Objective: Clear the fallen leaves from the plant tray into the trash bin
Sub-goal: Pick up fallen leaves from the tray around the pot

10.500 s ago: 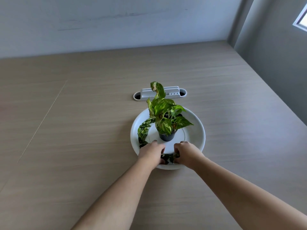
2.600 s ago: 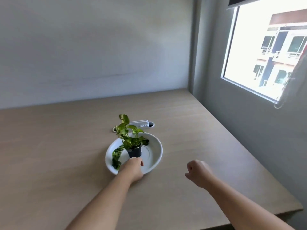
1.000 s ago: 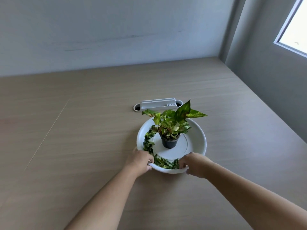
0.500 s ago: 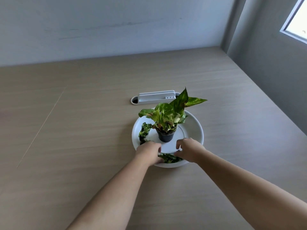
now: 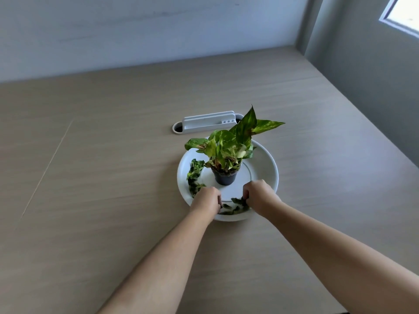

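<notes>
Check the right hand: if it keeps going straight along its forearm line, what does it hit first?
Likely the pot. The right hand points up-left over the tray, knuckles at the leaves on its near rim. Depth is unclear; it might pass just beside the pot.

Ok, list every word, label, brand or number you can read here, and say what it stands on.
None: no text can be read anywhere.
The white tray, black pot and white desk socket box carry no visible print.
The table and wall are bare of writing.
</notes>
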{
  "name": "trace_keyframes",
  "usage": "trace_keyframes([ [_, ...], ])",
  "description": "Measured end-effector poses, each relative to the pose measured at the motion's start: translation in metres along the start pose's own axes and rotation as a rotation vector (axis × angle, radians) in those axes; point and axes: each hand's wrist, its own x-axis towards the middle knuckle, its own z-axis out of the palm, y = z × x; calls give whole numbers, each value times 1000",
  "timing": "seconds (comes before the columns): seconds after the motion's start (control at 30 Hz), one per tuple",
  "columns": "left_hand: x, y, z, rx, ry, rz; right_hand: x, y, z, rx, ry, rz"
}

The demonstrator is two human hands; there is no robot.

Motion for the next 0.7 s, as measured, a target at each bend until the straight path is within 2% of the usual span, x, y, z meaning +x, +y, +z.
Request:
trace_keyframes([
  [0.17, -4, -6, -23, -186, 174, -7, -7, -6, -26, 183, 167, 48],
  [0.4, -24, 11, -32, -237, 226, 44, -36, 1, -47, 268, 249, 86],
  [0.57, -41, 68, -24, -236, 212, 138, -74, 47, -71, 328, 342, 155],
  [0.7, -56, 157, 4, -208, 149, 276, -139, 126, -99, 361, 401, 254],
])
